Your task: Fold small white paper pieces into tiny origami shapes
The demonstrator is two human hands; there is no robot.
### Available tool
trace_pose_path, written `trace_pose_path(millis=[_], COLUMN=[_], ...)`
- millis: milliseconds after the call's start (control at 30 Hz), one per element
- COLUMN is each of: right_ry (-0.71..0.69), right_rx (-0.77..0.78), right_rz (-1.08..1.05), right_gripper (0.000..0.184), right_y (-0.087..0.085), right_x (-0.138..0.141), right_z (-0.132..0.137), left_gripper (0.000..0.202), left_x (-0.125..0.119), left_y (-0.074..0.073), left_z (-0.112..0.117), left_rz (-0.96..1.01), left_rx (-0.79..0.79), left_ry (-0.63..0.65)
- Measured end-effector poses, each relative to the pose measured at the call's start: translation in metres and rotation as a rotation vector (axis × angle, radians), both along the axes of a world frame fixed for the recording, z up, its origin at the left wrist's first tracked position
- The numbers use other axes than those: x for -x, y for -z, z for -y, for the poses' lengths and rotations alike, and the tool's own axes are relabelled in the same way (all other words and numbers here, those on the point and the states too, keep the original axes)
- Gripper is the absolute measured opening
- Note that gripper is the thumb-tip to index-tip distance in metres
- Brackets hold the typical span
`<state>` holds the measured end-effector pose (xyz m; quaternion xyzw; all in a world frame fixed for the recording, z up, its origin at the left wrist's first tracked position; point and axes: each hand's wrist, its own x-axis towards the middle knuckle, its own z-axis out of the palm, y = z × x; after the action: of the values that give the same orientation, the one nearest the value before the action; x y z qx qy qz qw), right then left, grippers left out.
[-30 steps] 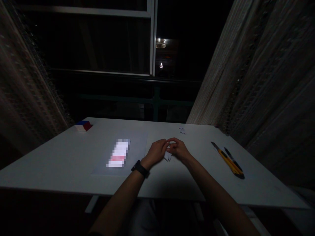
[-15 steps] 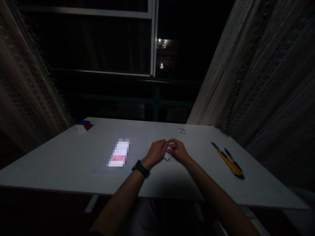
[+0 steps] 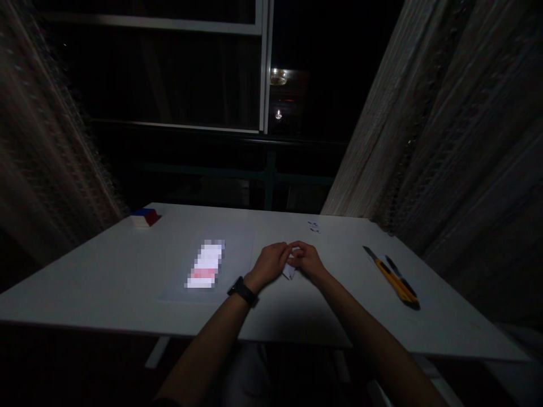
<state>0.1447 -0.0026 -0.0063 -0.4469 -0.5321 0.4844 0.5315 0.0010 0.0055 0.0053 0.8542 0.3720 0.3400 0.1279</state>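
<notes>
A small folded piece of white paper (image 3: pixel 289 272) is held between both hands, just above or on the white table (image 3: pixel 280 319). My left hand (image 3: pixel 270 263) curls over its left side, with a dark watch on that wrist. From the right, my right hand (image 3: pixel 308 261) pinches it with bent fingers, and the fingertips of the two hands meet at its far end. Much of the paper is covered by my fingers.
A lit, blurred-out phone (image 3: pixel 206 264) lies on a pale sheet (image 3: pixel 241 249) to the left. Behind it sits a colour cube (image 3: pixel 144 217). On the right are a yellow box cutter (image 3: pixel 394 281) and a black pen (image 3: pixel 401 274). Small marked paper pieces (image 3: pixel 314 227) lie farther back.
Almost nothing differs. The fingers shift very slightly on the folded paper, while both hands stay in the same place.
</notes>
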Motion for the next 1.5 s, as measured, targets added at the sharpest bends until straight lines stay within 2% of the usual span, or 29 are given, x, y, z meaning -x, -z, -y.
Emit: trace_pose_path(millis=[133, 333, 633, 800, 900, 1500], right_ry=[-0.035, -0.012, -0.053, -0.122, -0.156, -0.135], right_rx=[-0.011, -0.020, -0.066, -0.094, -0.091, -0.123], right_rz=[0.009, -0.023, -0.001, 0.006, 0.029, 0.046], right_gripper=[0.038, 0.035, 0.037, 0.033, 0.034, 0.037], right_y=[-0.001, 0.001, 0.001, -0.003, -0.004, -0.004], right_x=[-0.003, -0.002, -0.009, -0.015, -0.017, -0.017], right_z=[0.000, -0.002, -0.004, -0.001, 0.000, -0.001], left_gripper=[0.030, 0.027, 0.029, 0.030, 0.029, 0.030], left_x=[0.000, 0.000, 0.002, 0.002, 0.003, 0.002], left_y=[0.000, -0.001, 0.000, 0.003, 0.005, 0.010], left_z=[0.000, 0.002, -0.002, -0.004, -0.004, -0.008], left_rz=[-0.016, -0.010, -0.045, -0.070, -0.087, -0.081], left_rx=[-0.021, -0.012, -0.043, -0.049, -0.058, -0.115], left_ry=[0.017, 0.081, -0.034, -0.073, -0.084, -0.093])
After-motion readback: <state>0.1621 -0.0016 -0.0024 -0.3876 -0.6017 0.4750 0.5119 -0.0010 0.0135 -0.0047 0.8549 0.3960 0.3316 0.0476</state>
